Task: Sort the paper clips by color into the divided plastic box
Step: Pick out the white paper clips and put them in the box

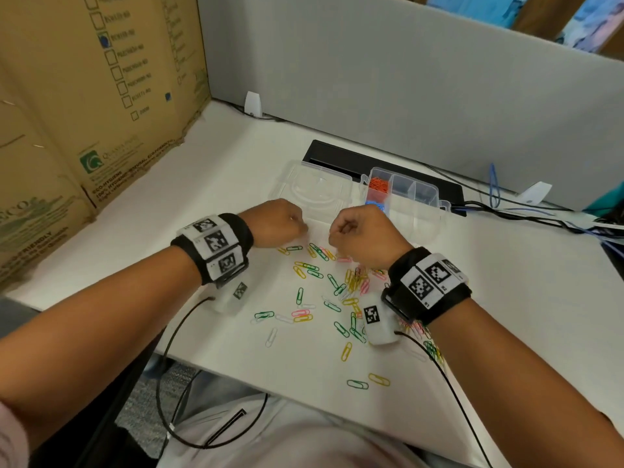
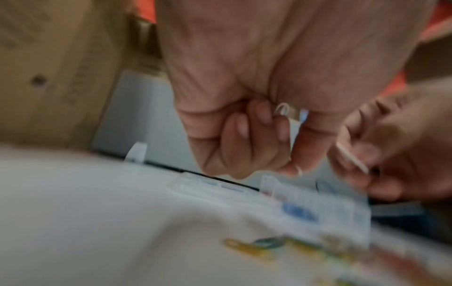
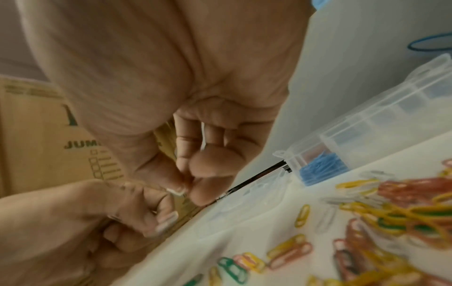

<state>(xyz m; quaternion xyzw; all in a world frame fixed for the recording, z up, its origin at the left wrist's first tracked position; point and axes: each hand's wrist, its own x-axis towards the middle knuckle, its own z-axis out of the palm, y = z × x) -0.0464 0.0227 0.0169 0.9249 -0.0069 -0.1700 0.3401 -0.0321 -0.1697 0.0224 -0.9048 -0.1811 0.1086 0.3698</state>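
Observation:
Both hands hover close together over the white desk, in front of the clear divided box [image 1: 443,205]. My left hand [image 1: 304,228] is curled and holds white paper clips [image 2: 282,109] in its fingers, with another pinched at the thumb tip [image 2: 298,171]. My right hand [image 1: 332,233] pinches one white clip [image 3: 175,191] between thumb and forefinger. The box holds orange clips [image 1: 378,184] in one compartment and blue clips [image 1: 381,207] in the one in front of it. Its open lid [image 1: 314,190] lies flat to the left. Loose green, yellow, pink and white clips [image 1: 351,282] are scattered beneath and behind the hands.
A large cardboard box [image 1: 84,113] stands along the left. A grey partition [image 1: 405,79] closes the back, with a black cable slot [image 1: 337,158] and cables [image 1: 506,206] behind the divided box. Two clips [image 1: 368,381] lie near the desk's front edge.

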